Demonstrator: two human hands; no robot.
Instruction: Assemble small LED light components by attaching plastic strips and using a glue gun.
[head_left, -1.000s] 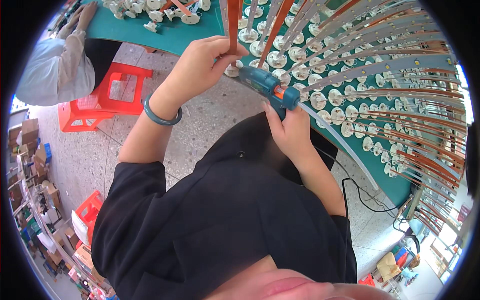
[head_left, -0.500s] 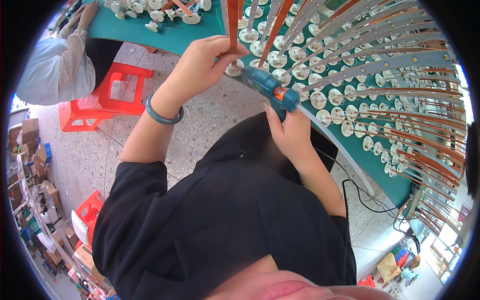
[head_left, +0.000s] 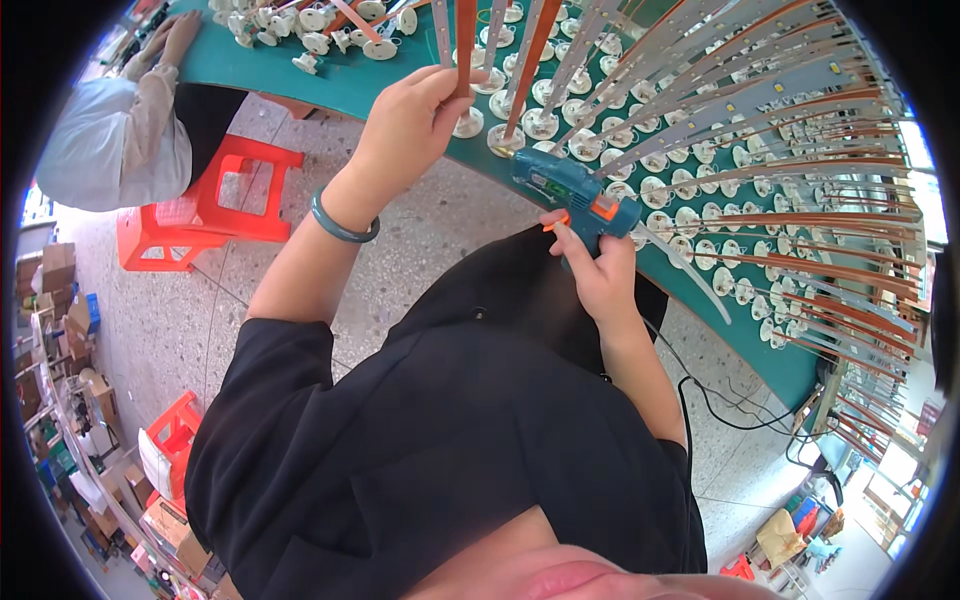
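Note:
My left hand [head_left: 408, 128], with a dark bangle on the wrist, pinches an upright orange-brown strip [head_left: 465, 45] near its lower end. That strip stands over a round white base [head_left: 468, 124] at the table's near edge. In my right hand [head_left: 603, 275] is a teal glue gun [head_left: 558, 178] with an orange trigger. Its nozzle points left, close to another white base [head_left: 505, 140], and apart from my left hand. A translucent glue stick [head_left: 690, 268] trails from its back end.
Many white bases with upright strips, some dotted with LEDs, crowd the green table [head_left: 285, 85]. Loose white bases [head_left: 315, 42] lie at the far left. A person [head_left: 115, 140] sits beside a red stool [head_left: 215, 205]. A black cable [head_left: 720, 415] hangs at the right.
The glue gun has moved right and slightly toward me with my right hand, away from the base under my left hand. My left hand still holds the strip, almost in place.

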